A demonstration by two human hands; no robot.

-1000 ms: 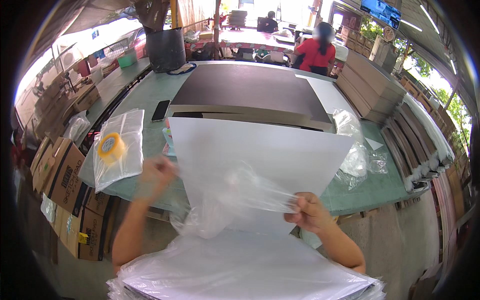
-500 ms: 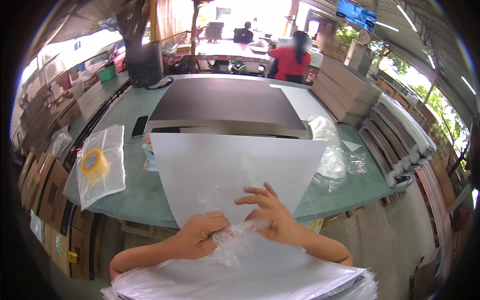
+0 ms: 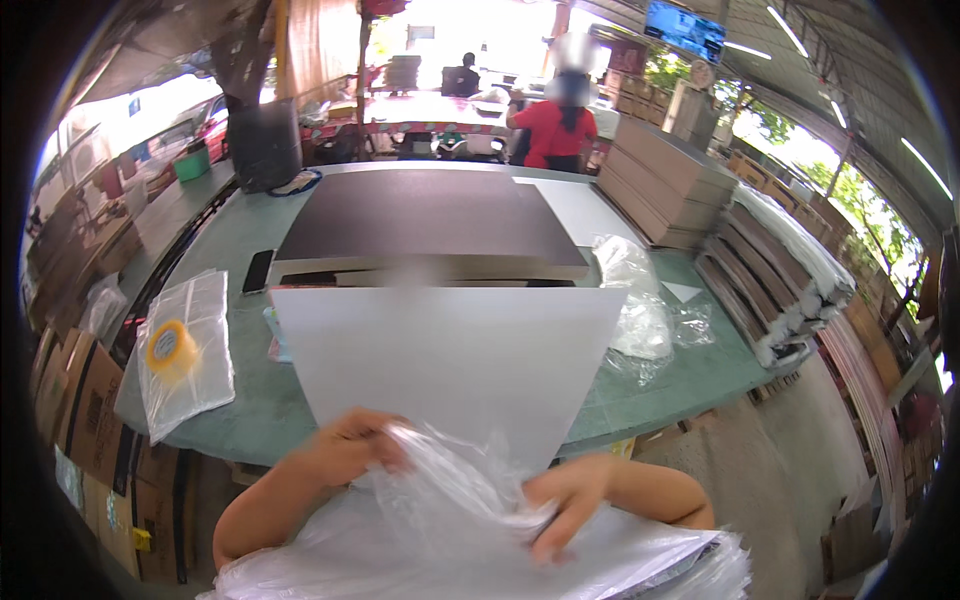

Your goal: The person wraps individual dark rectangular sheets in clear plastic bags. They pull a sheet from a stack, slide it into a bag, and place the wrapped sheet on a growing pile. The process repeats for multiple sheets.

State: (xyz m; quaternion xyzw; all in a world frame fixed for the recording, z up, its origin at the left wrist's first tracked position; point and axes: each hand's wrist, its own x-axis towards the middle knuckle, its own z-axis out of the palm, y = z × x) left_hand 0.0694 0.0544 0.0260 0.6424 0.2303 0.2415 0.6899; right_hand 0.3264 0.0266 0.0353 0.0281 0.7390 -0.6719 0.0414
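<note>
A thin clear plastic bag (image 3: 450,482) stretches between my hands, its mouth gathered into folds. My left hand (image 3: 358,446) is closed on one side of the opening. My right hand (image 3: 575,492), smeared by motion, pinches the opposite edge. Beyond them a large white board (image 3: 450,360) leans upright at the table's front, its lower edge hidden behind the bag and hands. Closest to me lies a pile of white sheets in plastic (image 3: 640,560), beneath both forearms.
The green table (image 3: 210,430) bears a dark-topped stack of boards (image 3: 430,215), a phone (image 3: 258,271), a yellow tape roll (image 3: 172,346) on flat plastic bags (image 3: 205,395) and crumpled plastic (image 3: 640,320). Grey board stacks (image 3: 660,185) stand right. A person in red (image 3: 558,130) is behind.
My hands have moved apart, spreading the gathered plastic between them. The left hand shifted left and the right one down, its fingers closing on the plastic. The head view has turned slightly right.
</note>
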